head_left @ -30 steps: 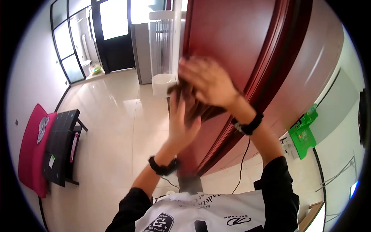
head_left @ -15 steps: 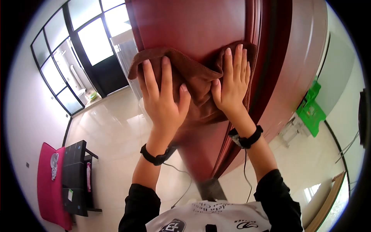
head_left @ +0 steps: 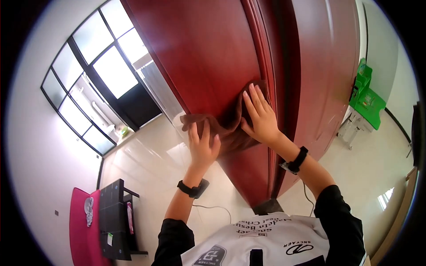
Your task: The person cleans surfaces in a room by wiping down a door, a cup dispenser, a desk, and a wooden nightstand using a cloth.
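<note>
Glossy pale floor (head_left: 155,217) stretches toward black-framed glazing (head_left: 116,73), with a pink sofa (head_left: 82,235) off to the left. Against a red door (head_left: 199,53) a brown cloth (head_left: 230,138) hangs in loose folds between two opened-out hands — the left hand (head_left: 203,150), fingers parted, on its end at the door's edge, the right hand (head_left: 262,122) laid flat on the other end, near the moulding (head_left: 262,44).

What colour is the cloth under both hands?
The cloth is brown; the head view shows it best.
</note>
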`<state>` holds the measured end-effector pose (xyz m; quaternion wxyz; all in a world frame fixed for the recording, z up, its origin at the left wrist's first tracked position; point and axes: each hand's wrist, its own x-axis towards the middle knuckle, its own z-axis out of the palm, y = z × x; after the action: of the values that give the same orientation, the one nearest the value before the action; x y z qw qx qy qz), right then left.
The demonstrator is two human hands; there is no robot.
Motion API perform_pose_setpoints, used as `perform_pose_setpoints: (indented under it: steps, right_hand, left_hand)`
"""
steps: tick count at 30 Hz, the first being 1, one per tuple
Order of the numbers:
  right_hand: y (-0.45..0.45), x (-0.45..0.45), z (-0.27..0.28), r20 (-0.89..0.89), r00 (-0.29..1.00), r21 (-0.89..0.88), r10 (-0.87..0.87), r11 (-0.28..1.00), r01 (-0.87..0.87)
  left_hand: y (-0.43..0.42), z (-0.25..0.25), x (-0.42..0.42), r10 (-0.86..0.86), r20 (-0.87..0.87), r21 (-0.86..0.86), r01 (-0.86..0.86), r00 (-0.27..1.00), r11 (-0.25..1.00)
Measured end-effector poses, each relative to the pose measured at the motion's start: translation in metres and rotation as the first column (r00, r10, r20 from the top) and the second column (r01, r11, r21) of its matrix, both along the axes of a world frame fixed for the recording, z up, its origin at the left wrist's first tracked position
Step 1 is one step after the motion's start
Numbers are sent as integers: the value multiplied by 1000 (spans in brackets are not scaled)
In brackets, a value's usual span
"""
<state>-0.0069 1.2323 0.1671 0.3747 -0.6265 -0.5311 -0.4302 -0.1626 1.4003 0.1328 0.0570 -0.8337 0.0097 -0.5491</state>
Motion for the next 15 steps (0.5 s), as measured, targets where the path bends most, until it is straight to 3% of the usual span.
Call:
perform_pose_setpoints:
  steps: [3,7,8,10,12,15]
  right_hand:
    - [-7,-6,6,-73,995,-72,69,995,-75]
    - [-7,-18,26,-180,976,-24,120,992,-127]
    - [-5,-18,34,-209,966,27,149,989,-147]
    - [-2,-21,49,-227,954,87,198,979,-183]
    - [0,-29,59,-256,936,155,241,966,-207]
    - [9,-33,49,-179,975,113,131,987,-112]
  left_hand:
    - [-4,41,-7,2,-21,20,-1,1000,1000]
    - [-7,158,7,51,108,119,-63,993,991]
    - [-8,188,13,216,198,275,-266,956,924]
    - [-18,235,29,300,267,474,-396,916,787]
    - [-41,256,40,351,154,556,-375,924,742]
    - [-37,250,53,207,-58,577,-137,977,805]
